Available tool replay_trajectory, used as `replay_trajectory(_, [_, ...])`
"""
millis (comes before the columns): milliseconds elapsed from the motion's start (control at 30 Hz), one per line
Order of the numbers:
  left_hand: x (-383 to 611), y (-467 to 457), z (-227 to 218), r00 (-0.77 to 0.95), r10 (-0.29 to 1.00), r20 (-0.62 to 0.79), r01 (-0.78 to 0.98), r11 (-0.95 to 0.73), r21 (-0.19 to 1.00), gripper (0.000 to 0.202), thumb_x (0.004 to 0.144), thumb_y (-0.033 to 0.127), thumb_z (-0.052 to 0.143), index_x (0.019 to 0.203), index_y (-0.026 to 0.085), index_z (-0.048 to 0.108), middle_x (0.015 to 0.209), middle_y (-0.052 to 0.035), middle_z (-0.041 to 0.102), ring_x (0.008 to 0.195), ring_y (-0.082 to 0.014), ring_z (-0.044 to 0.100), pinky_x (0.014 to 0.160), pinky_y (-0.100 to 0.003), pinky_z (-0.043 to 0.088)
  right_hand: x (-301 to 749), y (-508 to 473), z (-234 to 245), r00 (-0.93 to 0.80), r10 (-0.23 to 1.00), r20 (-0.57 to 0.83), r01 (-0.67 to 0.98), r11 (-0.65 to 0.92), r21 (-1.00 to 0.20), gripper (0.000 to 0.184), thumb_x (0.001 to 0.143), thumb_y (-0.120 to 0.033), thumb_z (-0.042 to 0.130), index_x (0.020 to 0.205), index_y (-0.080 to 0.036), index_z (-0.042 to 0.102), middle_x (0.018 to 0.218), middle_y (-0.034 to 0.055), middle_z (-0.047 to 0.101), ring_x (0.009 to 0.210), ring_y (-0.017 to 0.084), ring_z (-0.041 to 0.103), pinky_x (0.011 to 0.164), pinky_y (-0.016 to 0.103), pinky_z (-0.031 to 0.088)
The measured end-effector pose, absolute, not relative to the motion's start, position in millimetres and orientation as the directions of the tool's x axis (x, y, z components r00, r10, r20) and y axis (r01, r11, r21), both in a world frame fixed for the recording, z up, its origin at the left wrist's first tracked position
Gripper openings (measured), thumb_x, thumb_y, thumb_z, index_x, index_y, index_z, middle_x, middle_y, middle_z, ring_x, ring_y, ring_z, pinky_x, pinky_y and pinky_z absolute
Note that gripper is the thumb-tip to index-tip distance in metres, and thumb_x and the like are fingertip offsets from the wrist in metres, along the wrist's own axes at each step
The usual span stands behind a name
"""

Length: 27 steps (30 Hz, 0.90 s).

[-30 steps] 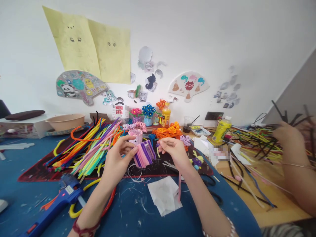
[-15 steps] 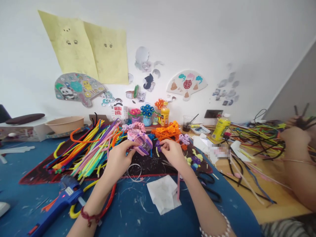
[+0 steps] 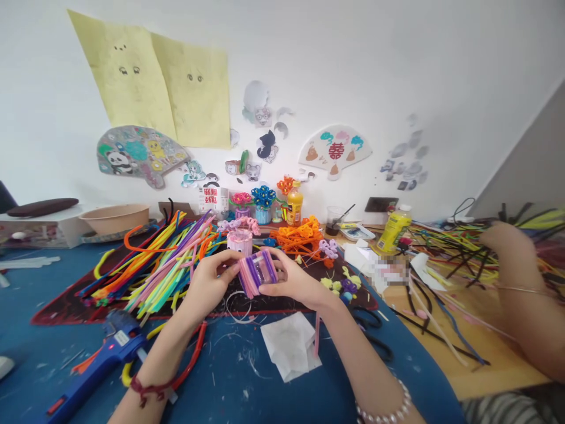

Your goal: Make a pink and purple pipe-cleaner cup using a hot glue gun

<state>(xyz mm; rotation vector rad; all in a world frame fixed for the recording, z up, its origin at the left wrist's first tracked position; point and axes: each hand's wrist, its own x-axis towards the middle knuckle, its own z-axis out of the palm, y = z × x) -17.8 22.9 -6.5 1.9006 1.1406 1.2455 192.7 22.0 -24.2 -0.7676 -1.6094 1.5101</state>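
Note:
Between my two hands is a small clear plastic cup covered in purple and pink pipe cleaners [image 3: 248, 277], tilted so a bare clear part faces me. My left hand [image 3: 210, 284] pinches its left side. Around its right side curl the fingers of my right hand [image 3: 296, 284], thumb along the lower edge. Just behind stands a pink pipe-cleaner pot [image 3: 239, 242]. A bundle of colourful pipe cleaners [image 3: 152, 271] lies left of my left hand, and orange pipe-cleaner flowers [image 3: 300, 240] lie behind my right hand. A white paper sheet [image 3: 291, 347] rests below on the blue table.
A blue glue gun [image 3: 108, 347] lies at front left. Black-handled scissors [image 3: 373, 333] are right of my right forearm. A yellow bottle [image 3: 394, 229] stands at back right. Another person's arm [image 3: 521, 288] reaches over more pipe cleaners [image 3: 463, 247] at far right.
My right hand, apart from the cup before, has moved in and now holds it too. The cup has turned and come slightly nearer. The other person's hand has moved left and down.

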Motion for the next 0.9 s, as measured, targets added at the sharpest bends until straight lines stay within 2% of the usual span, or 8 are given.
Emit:
replay_trajectory(167, [-16.7, 22.4, -8.1, 0.171, 0.892, 0.419, 0.334, -0.453, 0.827, 0.019, 0.08, 0.031, 0.061, 0.087, 0.017, 0.072, 0.088, -0.0071, 0.073, 0.081, -0.0237, 0.066, 0.074, -0.032, 0.05, 188.7, 23.0, -29.3, -0.513, 0.844, 0.158, -0.13, 0.106, -0.986, 0.095, 0.063, -0.029, 0.09, 0.14, -0.029, 0.033, 0.127, 0.0088, 0.056, 0.114, 0.022, 0.059, 0.094, 0.036, 0.05])
replay_trajectory(333, [-17.7, 19.3, -6.2, 0.168, 0.898, 0.407, 0.343, -0.441, 0.83, 0.025, 0.083, 0.035, 0.058, 0.093, 0.015, 0.07, 0.089, -0.0074, 0.072, 0.083, -0.0233, 0.065, 0.074, -0.032, 0.05, 189.3, 22.5, -29.1, -0.561, 0.807, 0.183, -0.148, 0.12, -0.982, 0.09, 0.064, -0.028, 0.089, 0.138, -0.03, 0.038, 0.13, 0.0081, 0.055, 0.113, 0.022, 0.059, 0.097, 0.038, 0.049])
replay_trajectory(433, [-14.1, 13.7, -3.2, 0.157, 0.886, 0.437, 0.332, -0.464, 0.821, 0.029, 0.085, 0.038, 0.059, 0.101, 0.016, 0.069, 0.099, -0.008, 0.071, 0.087, -0.0224, 0.064, 0.075, -0.031, 0.05, 188.3, 22.3, -28.2, -0.542, 0.819, 0.19, -0.175, 0.111, -0.978, 0.087, 0.065, -0.027, 0.089, 0.136, -0.03, 0.039, 0.129, 0.0069, 0.056, 0.114, 0.022, 0.059, 0.098, 0.038, 0.048])
replay_trajectory(567, [-7.7, 8.5, -6.0, 0.155, 0.875, 0.458, 0.352, -0.482, 0.802, 0.047, 0.084, 0.043, 0.061, 0.123, 0.018, 0.06, 0.121, -0.0102, 0.064, 0.092, -0.0222, 0.063, 0.076, -0.033, 0.053, 185.2, 22.6, -27.7, -0.441, 0.873, 0.205, -0.2, 0.128, -0.972, 0.084, 0.064, -0.026, 0.089, 0.133, -0.028, 0.04, 0.127, 0.0062, 0.057, 0.112, 0.022, 0.06, 0.1, 0.039, 0.047])
replay_trajectory(667, [-5.5, 9.7, -13.8, 0.2, 0.848, 0.491, 0.393, -0.528, 0.753, 0.058, 0.083, 0.04, 0.062, 0.136, 0.019, 0.051, 0.134, -0.0116, 0.057, 0.106, -0.0252, 0.06, 0.085, -0.038, 0.051, 183.6, 22.9, -27.8, -0.379, 0.898, 0.225, -0.181, 0.166, -0.969, 0.085, 0.062, -0.024, 0.089, 0.131, -0.027, 0.04, 0.13, 0.0069, 0.055, 0.114, 0.022, 0.059, 0.101, 0.039, 0.046])
replay_trajectory(767, [-5.8, 11.6, -19.7, 0.236, 0.815, 0.529, 0.428, -0.576, 0.697, 0.059, 0.084, 0.036, 0.06, 0.14, 0.02, 0.046, 0.137, -0.0123, 0.055, 0.118, -0.0271, 0.055, 0.092, -0.041, 0.049, 182.8, 23.1, -28.3, -0.375, 0.897, 0.233, -0.171, 0.18, -0.969, 0.087, 0.062, -0.024, 0.089, 0.133, -0.026, 0.038, 0.13, 0.0075, 0.055, 0.116, 0.022, 0.058, 0.102, 0.039, 0.045])
replay_trajectory(900, [-7.3, 10.1, -20.9, 0.262, 0.8, 0.54, 0.468, -0.594, 0.654, 0.057, 0.085, 0.033, 0.057, 0.14, 0.02, 0.046, 0.139, -0.0134, 0.054, 0.121, -0.0282, 0.053, 0.091, -0.042, 0.05, 182.4, 23.3, -28.9, -0.38, 0.895, 0.233, -0.176, 0.177, -0.968, 0.089, 0.061, -0.024, 0.089, 0.134, -0.026, 0.039, 0.128, 0.0074, 0.056, 0.116, 0.023, 0.058, 0.1, 0.037, 0.047])
